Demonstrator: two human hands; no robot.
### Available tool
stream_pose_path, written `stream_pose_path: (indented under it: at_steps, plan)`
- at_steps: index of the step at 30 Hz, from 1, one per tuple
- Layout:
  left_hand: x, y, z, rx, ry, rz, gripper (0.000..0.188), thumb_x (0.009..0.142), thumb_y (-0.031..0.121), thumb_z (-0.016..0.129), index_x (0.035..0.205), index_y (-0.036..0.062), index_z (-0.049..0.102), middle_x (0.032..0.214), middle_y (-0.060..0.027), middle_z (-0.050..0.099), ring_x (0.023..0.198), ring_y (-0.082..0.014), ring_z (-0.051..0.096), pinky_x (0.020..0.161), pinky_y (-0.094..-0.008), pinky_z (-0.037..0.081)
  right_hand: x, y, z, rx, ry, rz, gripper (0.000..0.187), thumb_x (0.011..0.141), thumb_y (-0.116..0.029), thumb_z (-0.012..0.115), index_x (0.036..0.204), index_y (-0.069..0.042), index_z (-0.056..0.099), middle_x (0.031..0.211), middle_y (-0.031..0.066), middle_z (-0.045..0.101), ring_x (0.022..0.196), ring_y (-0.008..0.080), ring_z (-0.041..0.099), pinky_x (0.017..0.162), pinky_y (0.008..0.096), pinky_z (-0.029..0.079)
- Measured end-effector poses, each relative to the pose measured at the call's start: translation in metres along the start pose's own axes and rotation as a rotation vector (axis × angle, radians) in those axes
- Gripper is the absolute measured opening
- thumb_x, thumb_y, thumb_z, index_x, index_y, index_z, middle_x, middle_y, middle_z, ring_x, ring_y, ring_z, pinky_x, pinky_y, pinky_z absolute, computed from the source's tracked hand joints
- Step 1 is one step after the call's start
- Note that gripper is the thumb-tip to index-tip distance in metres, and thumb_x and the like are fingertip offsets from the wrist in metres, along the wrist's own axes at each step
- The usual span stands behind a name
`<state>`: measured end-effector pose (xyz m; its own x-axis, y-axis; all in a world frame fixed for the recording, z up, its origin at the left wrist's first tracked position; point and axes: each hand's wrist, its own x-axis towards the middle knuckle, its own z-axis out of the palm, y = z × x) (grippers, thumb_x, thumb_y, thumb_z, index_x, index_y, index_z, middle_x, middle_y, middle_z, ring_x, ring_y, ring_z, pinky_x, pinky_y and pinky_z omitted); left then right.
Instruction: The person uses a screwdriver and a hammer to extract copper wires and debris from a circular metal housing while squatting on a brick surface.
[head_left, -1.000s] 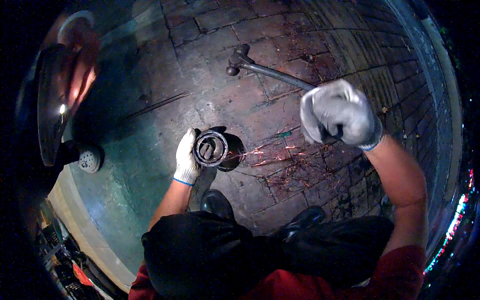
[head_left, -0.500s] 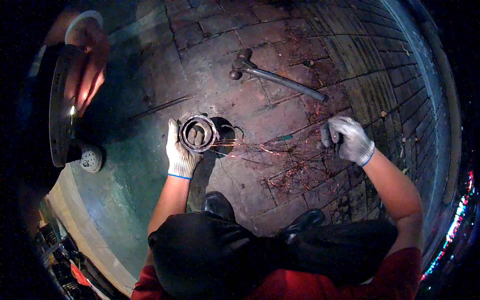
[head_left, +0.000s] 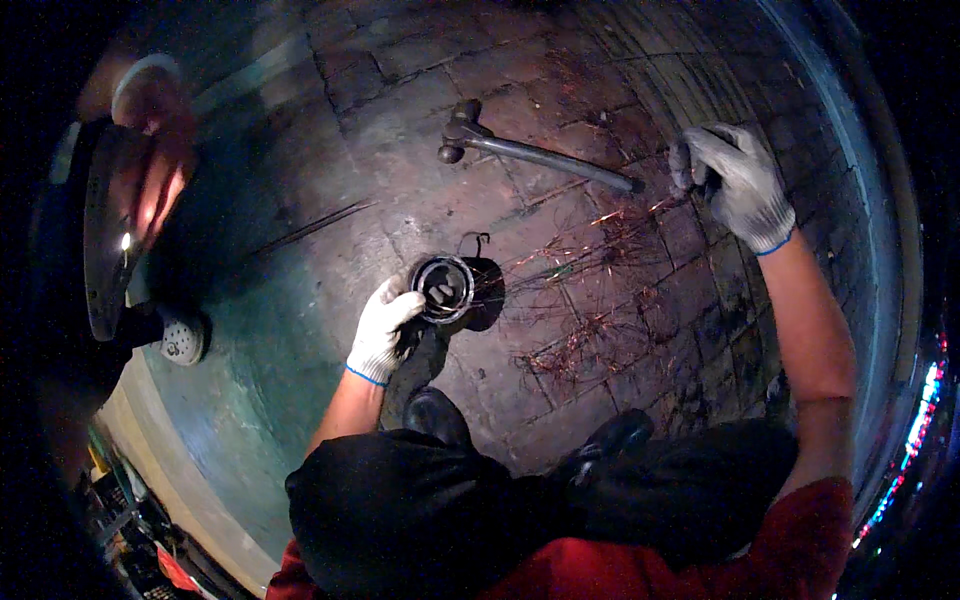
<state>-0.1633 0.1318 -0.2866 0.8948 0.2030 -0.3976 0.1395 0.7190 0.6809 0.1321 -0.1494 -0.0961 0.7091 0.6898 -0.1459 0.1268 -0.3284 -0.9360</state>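
Note:
My left hand point(head_left: 388, 325), in a white knit glove with a blue cuff edge, grips a round, hollow metal motor part point(head_left: 467, 293). Its open end faces up, and gloved fingertips show inside the bore. Thin copper wires point(head_left: 600, 220) run from its right side across the paving toward my right hand point(head_left: 735, 180). That hand, gloved alike, is raised at the upper right with its fingers curled together. Strands reach close to its fingertips, though the pinch itself is dim. More tangled copper wire point(head_left: 585, 345) lies on the ground between the hands.
A ball-peen hammer point(head_left: 545, 160) lies on the paving beyond the wires. A thin dark rod point(head_left: 315, 227) is farther left. Another person sits or stands at the left, with a light clog point(head_left: 182, 337) showing. My dark shoes point(head_left: 437, 415) are near my knees.
My right hand has moved up and right, away from the motor part, and the wires have shifted that way. My left hand has moved slightly right with the part, which has turned.

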Motion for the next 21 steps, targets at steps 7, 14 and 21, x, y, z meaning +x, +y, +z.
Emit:
stream_pose_path:
  at_steps: [7,14,21]
  plan:
    - [-0.005,-0.015,0.036,-0.074,-0.058,-0.012,0.045,0.078,0.002,0.065,0.121,-0.0030,0.054,0.111,-0.0130,0.065,0.103,-0.0233,0.062,0.093,-0.0356,0.049,0.012,-0.008,0.004,-1.246,0.354,0.236,0.068,0.080,-0.048,0.065,0.118,0.008,0.059,0.117,0.0278,0.061,0.110,0.0385,0.060,0.095,0.0424,0.045]
    - [-0.005,-0.029,0.034,0.058,0.010,0.018,0.048,0.078,0.001,0.063,0.123,-0.0031,0.049,0.115,-0.0131,0.062,0.103,-0.0243,0.061,0.092,-0.0368,0.049,-0.033,-0.052,0.107,-0.992,0.100,-0.854,0.027,0.084,-0.019,0.067,0.111,-0.013,0.066,0.113,0.0103,0.064,0.098,0.0256,0.063,0.082,0.0380,0.051]
    - [-0.009,-0.021,0.041,-0.004,0.079,0.080,0.040,0.080,-0.001,0.061,0.118,-0.0026,0.050,0.111,-0.0143,0.062,0.100,-0.0244,0.062,0.090,-0.0378,0.050,-0.022,-0.070,0.107,-1.277,0.298,-0.753,0.038,0.085,-0.028,0.063,0.118,-0.009,0.059,0.122,0.0129,0.054,0.102,0.0261,0.059,0.079,0.0402,0.050]
